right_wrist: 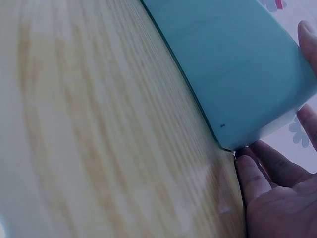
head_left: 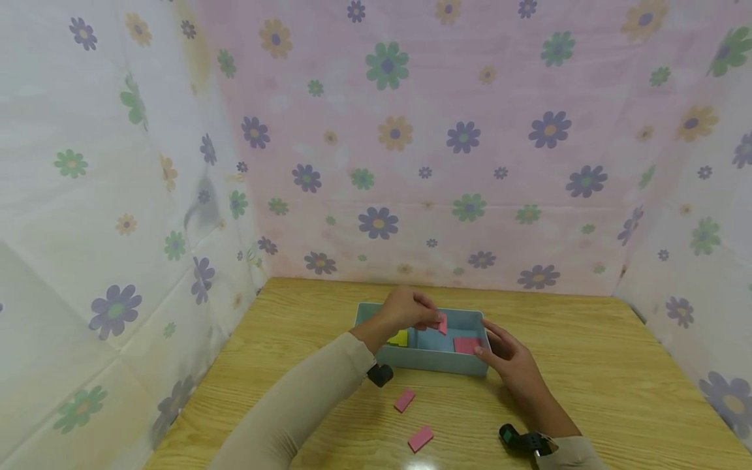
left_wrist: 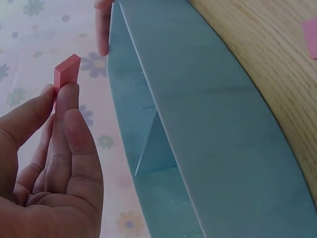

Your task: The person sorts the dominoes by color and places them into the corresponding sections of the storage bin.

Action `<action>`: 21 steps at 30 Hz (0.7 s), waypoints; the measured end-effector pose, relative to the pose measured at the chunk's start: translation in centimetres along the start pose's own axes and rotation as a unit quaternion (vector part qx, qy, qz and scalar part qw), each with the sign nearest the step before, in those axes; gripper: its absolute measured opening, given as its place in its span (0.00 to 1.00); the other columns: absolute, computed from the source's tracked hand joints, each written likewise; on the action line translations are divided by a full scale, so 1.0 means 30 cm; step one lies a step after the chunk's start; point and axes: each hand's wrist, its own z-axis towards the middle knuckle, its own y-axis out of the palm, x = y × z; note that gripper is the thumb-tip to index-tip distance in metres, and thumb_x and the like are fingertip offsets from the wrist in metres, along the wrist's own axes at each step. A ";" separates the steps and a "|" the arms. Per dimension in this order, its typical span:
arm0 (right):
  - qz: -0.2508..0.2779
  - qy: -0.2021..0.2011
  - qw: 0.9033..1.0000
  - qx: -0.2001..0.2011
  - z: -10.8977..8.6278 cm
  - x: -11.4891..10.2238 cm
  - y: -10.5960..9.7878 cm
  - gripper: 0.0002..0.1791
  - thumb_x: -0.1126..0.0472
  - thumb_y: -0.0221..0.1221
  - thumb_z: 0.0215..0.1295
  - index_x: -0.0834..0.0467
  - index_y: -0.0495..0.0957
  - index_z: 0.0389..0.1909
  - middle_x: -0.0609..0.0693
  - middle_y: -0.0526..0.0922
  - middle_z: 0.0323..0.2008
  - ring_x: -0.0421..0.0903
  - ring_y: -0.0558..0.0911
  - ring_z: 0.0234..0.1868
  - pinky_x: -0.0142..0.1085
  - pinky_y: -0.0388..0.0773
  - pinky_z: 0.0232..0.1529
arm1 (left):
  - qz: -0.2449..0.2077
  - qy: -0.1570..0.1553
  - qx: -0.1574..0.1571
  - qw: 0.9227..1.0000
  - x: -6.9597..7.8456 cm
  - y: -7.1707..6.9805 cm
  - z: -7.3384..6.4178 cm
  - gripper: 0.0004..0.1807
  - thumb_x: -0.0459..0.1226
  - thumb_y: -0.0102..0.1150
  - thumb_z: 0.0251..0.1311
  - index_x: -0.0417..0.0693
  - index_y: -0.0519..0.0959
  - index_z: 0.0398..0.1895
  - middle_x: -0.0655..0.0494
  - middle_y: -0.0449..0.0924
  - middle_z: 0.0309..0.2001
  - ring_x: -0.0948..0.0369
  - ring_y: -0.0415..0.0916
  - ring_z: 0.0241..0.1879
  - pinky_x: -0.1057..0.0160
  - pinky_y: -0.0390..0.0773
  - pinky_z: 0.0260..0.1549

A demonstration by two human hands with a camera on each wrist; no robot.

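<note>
Over the light blue divided box [head_left: 435,362], my left hand [head_left: 405,310] pinches a small pink block [head_left: 442,324] between thumb and fingertips. The left wrist view shows this block [left_wrist: 67,72] upright, apart from the box walls. My right hand [head_left: 512,362] holds the box's right end, thumb at the front corner and fingers around the end wall. Pink pieces [head_left: 466,344] lie in the right compartment. Yellow pieces [head_left: 399,338] show in the left compartment, partly hidden by the left wrist.
Two loose pink blocks, one nearer the box [head_left: 404,400] and one nearer the front [head_left: 420,438], lie on the wooden table [head_left: 623,378]. Flower-patterned cloth [head_left: 423,196] encloses the back and both sides. Both wrists wear black devices.
</note>
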 end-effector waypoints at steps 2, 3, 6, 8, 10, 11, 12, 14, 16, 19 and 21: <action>0.000 0.001 1.000 0.001 0.003 0.001 0.000 0.40 0.48 0.64 0.73 0.45 0.59 0.81 0.63 0.66 0.76 0.63 0.68 0.75 0.19 0.74 0.54 | 0.003 -0.001 0.003 1.000 0.004 0.007 0.006 0.07 0.39 0.78 0.57 0.48 0.88 0.32 0.55 0.89 0.30 0.53 0.90 0.37 0.56 0.88 0.35; -0.002 0.001 1.000 0.001 0.003 0.001 0.000 0.40 0.48 0.64 0.73 0.45 0.59 0.81 0.63 0.66 0.76 0.63 0.68 0.75 0.19 0.74 0.54 | 0.003 -0.001 0.002 1.000 0.005 0.010 0.009 0.06 0.39 0.78 0.57 0.47 0.88 0.32 0.55 0.89 0.30 0.52 0.90 0.37 0.54 0.88 0.37; -0.008 0.001 1.000 0.001 0.000 -0.003 0.000 0.40 0.47 0.64 0.73 0.45 0.59 0.81 0.63 0.66 0.76 0.63 0.68 0.75 0.19 0.73 0.54 | 0.001 -0.004 -0.002 1.000 0.009 0.018 0.015 0.06 0.37 0.77 0.58 0.46 0.89 0.33 0.54 0.89 0.29 0.51 0.90 0.38 0.51 0.89 0.41; -0.012 0.000 1.000 0.001 -0.002 -0.006 0.001 0.40 0.47 0.64 0.73 0.45 0.59 0.81 0.63 0.65 0.76 0.63 0.68 0.75 0.19 0.73 0.54 | 0.002 -0.006 -0.003 1.000 0.009 0.021 0.019 0.06 0.36 0.76 0.58 0.44 0.89 0.33 0.54 0.90 0.29 0.50 0.90 0.39 0.50 0.88 0.42; -0.014 0.000 1.000 -0.001 -0.004 -0.008 0.001 0.40 0.47 0.63 0.74 0.46 0.58 0.81 0.64 0.65 0.77 0.64 0.68 0.75 0.19 0.73 0.54 | 0.008 -0.007 0.000 1.000 0.006 0.023 0.025 0.05 0.35 0.76 0.59 0.43 0.89 0.33 0.53 0.90 0.28 0.50 0.90 0.39 0.51 0.89 0.41; -0.014 0.002 1.000 0.000 -0.003 -0.008 0.002 0.40 0.47 0.63 0.73 0.45 0.59 0.81 0.63 0.65 0.77 0.63 0.68 0.75 0.19 0.73 0.54 | 0.011 -0.008 0.002 1.000 0.005 0.024 0.029 0.05 0.35 0.75 0.59 0.43 0.89 0.33 0.53 0.89 0.28 0.50 0.90 0.39 0.51 0.89 0.41; -0.014 0.003 1.000 0.000 -0.003 -0.008 0.002 0.40 0.47 0.63 0.73 0.45 0.59 0.81 0.63 0.65 0.77 0.63 0.68 0.75 0.19 0.73 0.54 | 0.016 -0.008 0.005 1.000 0.002 0.025 0.033 0.05 0.35 0.75 0.59 0.43 0.88 0.32 0.53 0.89 0.27 0.50 0.90 0.39 0.51 0.89 0.40; -0.015 0.005 1.000 -0.002 -0.003 -0.007 0.003 0.40 0.46 0.63 0.73 0.45 0.58 0.81 0.63 0.65 0.77 0.63 0.68 0.75 0.19 0.73 0.55 | 0.020 -0.009 0.010 1.000 -0.005 0.029 0.043 0.05 0.35 0.76 0.59 0.43 0.88 0.31 0.53 0.89 0.27 0.49 0.90 0.39 0.49 0.88 0.41; -0.019 0.003 1.000 -0.004 -0.003 -0.006 0.003 0.41 0.45 0.63 0.73 0.45 0.58 0.82 0.63 0.65 0.77 0.64 0.67 0.75 0.19 0.73 0.55 | 0.024 -0.010 0.011 1.000 -0.012 0.035 0.057 0.04 0.35 0.76 0.59 0.44 0.88 0.30 0.53 0.89 0.26 0.49 0.90 0.38 0.47 0.88 0.43; -0.018 0.001 1.000 -0.002 -0.003 -0.006 0.002 0.40 0.46 0.63 0.73 0.44 0.59 0.81 0.63 0.65 0.77 0.63 0.68 0.75 0.19 0.73 0.55 | 0.028 -0.012 0.012 0.999 -0.023 0.046 0.080 0.05 0.34 0.76 0.58 0.45 0.88 0.29 0.54 0.89 0.25 0.50 0.90 0.37 0.47 0.88 0.43; -0.019 -0.002 1.000 -0.002 -0.002 -0.006 0.000 0.40 0.46 0.63 0.73 0.44 0.58 0.81 0.63 0.65 0.77 0.63 0.68 0.75 0.19 0.73 0.55 | 0.035 -0.011 0.014 0.999 -0.027 0.054 0.091 0.05 0.35 0.77 0.58 0.46 0.88 0.28 0.55 0.88 0.25 0.51 0.90 0.35 0.48 0.88 0.41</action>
